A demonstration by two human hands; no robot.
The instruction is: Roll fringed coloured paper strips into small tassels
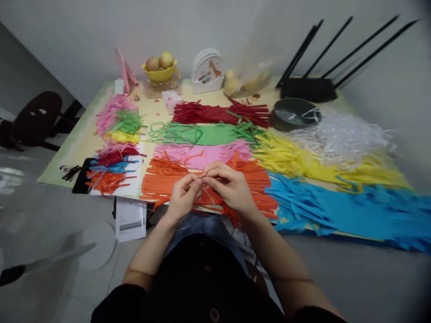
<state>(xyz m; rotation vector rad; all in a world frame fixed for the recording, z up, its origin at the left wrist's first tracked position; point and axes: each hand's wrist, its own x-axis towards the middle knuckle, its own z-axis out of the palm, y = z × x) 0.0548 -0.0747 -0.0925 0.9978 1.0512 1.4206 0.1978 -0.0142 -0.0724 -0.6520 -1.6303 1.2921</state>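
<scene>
My left hand (182,196) and my right hand (230,186) meet at the table's near edge, fingertips pinched together on a thin pale paper strip (209,195) that hangs down between them. Under the hands lies a heap of orange paper strips (161,179). Behind it lie rows of pink strips (202,154), green strips (202,133) and dark red strips (218,112). Yellow strips (289,157) and blue strips (336,208) spread to the right.
White shredded strips (343,134) and a dark bowl (294,113) sit at the right. Small mixed-colour piles (114,157) lie left, by a black phone (81,177). A yellow fruit bowl (160,69), a white holder (208,69) and a black router (308,87) line the wall.
</scene>
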